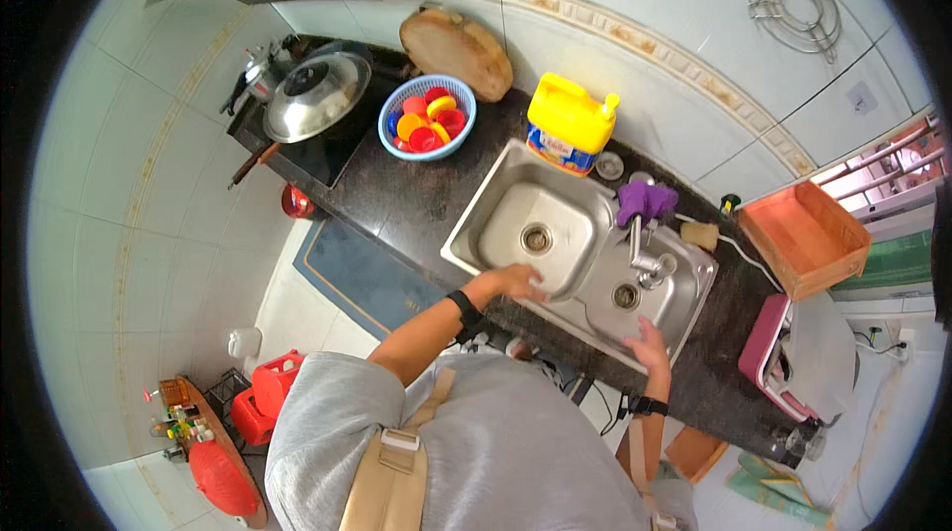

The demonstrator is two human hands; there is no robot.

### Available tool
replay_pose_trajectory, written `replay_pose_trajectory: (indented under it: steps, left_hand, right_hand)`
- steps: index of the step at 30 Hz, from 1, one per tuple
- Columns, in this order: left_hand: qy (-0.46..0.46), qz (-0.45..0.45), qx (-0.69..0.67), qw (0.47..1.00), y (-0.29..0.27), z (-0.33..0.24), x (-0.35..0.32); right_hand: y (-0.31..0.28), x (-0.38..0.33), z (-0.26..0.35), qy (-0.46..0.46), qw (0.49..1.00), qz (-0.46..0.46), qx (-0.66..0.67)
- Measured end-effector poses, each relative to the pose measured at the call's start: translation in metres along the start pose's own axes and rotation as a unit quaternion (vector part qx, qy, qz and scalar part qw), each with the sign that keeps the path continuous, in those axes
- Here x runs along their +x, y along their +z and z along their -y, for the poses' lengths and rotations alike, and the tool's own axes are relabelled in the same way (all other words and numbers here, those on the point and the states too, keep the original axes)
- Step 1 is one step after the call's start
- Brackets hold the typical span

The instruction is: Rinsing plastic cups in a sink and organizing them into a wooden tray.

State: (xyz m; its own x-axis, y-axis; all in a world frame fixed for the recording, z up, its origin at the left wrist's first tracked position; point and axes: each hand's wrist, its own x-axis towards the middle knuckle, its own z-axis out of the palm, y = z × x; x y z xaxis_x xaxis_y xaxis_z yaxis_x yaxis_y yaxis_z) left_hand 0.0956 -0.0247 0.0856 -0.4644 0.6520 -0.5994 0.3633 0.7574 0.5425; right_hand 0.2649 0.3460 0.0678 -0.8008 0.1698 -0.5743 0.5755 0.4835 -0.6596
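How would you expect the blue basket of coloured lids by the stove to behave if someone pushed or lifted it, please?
The blue basket looks like thin slotted plastic, so it is probably light and slightly flexible. It would likely slide easily on the smooth dark counter. The round lids lie loose and heaped, so they may well shift or spill if it tilts.

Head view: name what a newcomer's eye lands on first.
A steel double sink sits mid-counter, with the left hand and the right hand on its near rim. Behind it stands a bright yellow jug; further left, a blue basket holds red, orange and yellow lids.
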Motion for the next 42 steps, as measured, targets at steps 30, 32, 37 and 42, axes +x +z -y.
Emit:
replay_pose_trajectory:
  steps: [30,32,37,42]
  left_hand:
    - [0.02,-0.234,0.067,0.97,-0.025,0.064,0.002]
    - [-0.082,-0.126,-0.141,0.978,-0.021,0.069,0.021]
    - [-0.116,-0.198,-0.149,0.962,-0.008,0.053,0.01]
    - [-0.214,-0.215,-0.436,0.847,0.041,0.006,-0.05]
  right_hand:
    - [-0.196,-0.155,0.061,-0.059,0.825,-0.555,0.09]
    - [-0.278,-0.138,0.068,-0.057,0.84,-0.538,0.038]
    - [-0.45,-0.069,0.093,-0.06,0.843,-0.523,0.106]
    - [-0.566,-0.024,0.076,0.041,0.893,-0.448,0.024]
